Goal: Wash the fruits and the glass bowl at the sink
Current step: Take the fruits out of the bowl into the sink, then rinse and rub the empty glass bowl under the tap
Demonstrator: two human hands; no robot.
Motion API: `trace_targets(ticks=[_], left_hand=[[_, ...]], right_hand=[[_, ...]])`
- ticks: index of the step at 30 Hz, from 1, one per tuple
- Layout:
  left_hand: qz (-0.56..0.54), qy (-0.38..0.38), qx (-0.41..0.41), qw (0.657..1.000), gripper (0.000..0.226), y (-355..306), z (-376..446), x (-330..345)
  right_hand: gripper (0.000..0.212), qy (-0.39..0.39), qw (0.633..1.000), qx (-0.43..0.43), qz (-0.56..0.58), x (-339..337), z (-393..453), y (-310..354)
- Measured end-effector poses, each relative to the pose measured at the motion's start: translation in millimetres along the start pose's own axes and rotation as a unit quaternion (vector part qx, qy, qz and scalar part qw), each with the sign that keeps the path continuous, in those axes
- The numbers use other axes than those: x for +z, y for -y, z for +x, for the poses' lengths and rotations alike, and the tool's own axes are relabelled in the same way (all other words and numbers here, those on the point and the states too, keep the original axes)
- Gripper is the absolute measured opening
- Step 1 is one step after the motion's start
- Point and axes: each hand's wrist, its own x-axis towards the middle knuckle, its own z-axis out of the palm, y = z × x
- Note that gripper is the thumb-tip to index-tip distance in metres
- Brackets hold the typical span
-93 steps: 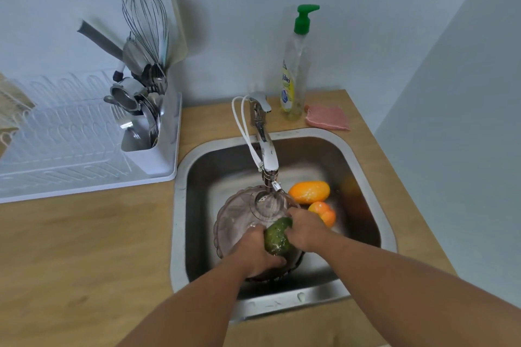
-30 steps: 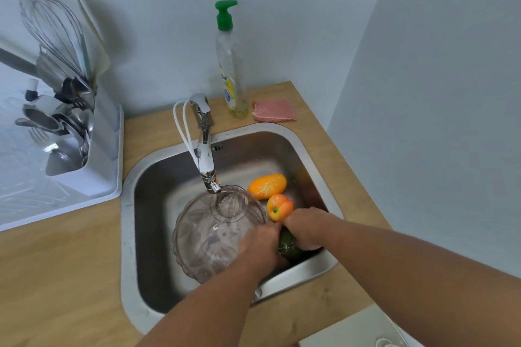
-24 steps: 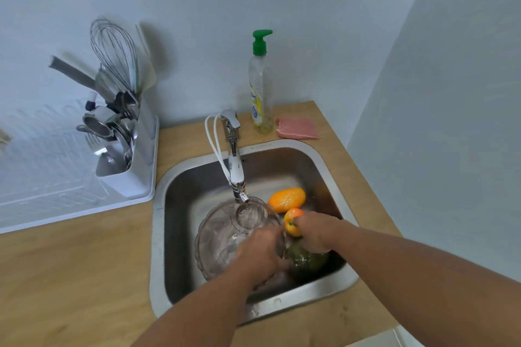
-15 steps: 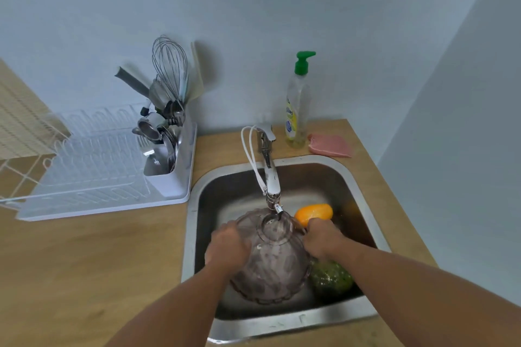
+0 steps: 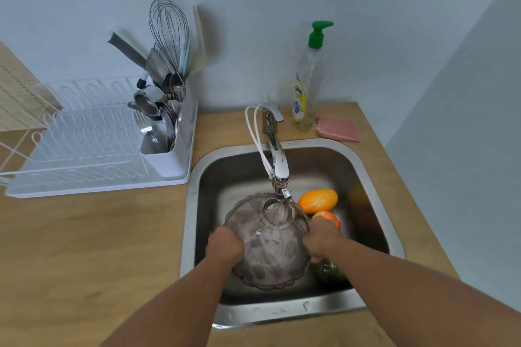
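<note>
I've got the bowl (image 5: 267, 245) in both hands, upside down in the steel sink (image 5: 375, 194), its round foot right under the tap (image 5: 277, 160). It's smoky, tinted glass, see-through, pressed with a petal pattern and finished in a scalloped rim that faces me. Droplets cling to the ribs. My left hand (image 5: 224, 245) grips the left flank, fingers curled onto the glass; my right hand (image 5: 320, 239) clamps the right flank the same way, though from here I mostly see knuckles and can't make out each fingertip.

Fruit sits in the basin on the right. A smooth, glossy orange mango (image 5: 318, 200) lies beyond my right hand, oval and wet-looking. Just nearer, a rounder orange-red fruit (image 5: 328, 217) peeks out above my knuckles, touching or nearly touching the mango; I can't tell which. Below my right wrist, a dark green fruit (image 5: 328, 272) with a dull, speckled skin rests against the near wall of the basin, partly hidden by my arm.

The counter (image 5: 84, 248) is pale wood grain. On it, left, a white plastic rack (image 5: 84, 160) with a caddy holding a wire whisk (image 5: 169, 34) and steel utensils. Behind the sink stands a clear soap bottle (image 5: 306, 87) with a green pump, and beside it a pink, soft-looking cloth (image 5: 338, 129).
</note>
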Motion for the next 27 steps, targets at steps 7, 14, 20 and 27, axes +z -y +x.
trace_targets(ticks=[7,14,20,27], left_hand=[[-0.066,0.026,-0.018,0.997,0.044,-31.8,-15.9,-8.0],[-0.02,-0.006,-0.004,1.0,0.047,-28.5,-22.1,-24.6],[-0.036,-0.03,0.015,0.999,0.054,-28.2,-8.9,-44.0],[-0.053,-0.051,0.022,0.997,0.041,-28.2,-7.7,-56.0]], right_hand=[[0.031,-0.01,0.997,-0.071,-0.002,13.9,-7.2,34.1],[0.02,-0.015,0.998,-0.062,0.0,-23.6,-6.4,20.3],[0.023,-0.1,0.985,-0.088,0.109,-91.8,-4.7,36.0],[0.027,-0.107,0.953,-0.141,0.247,-159.4,-1.4,111.7]])
